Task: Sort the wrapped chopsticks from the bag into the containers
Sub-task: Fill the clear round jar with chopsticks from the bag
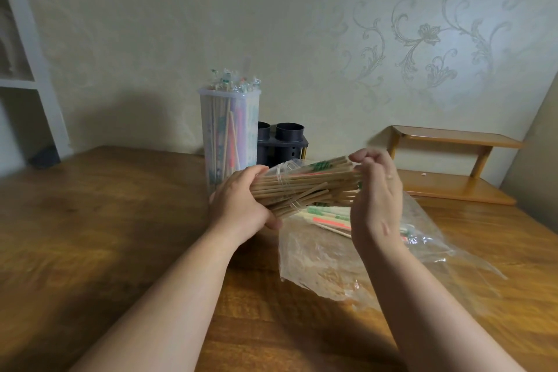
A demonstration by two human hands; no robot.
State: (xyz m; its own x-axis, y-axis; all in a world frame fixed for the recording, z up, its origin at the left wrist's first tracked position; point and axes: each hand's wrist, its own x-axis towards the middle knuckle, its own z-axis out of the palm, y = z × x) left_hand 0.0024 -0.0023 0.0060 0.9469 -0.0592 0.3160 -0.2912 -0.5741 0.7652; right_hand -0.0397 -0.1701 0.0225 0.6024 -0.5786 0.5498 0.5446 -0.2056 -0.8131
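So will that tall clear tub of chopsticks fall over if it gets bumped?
It could tip: the tub is tall and narrow, with wrappers poking above its rim. Packed full, it is likely heavy, so a light nudge might only slide it.

- You have one view only: a wide-angle camera on your head, looking forward and down across the worktop (99, 220).
- It sits close: your left hand (241, 205) and right hand (377, 199) fill mid-frame, forearms (187, 281) entering from the bottom edge.
- It faces the patterned wall (211, 24) behind the worktop's far edge.
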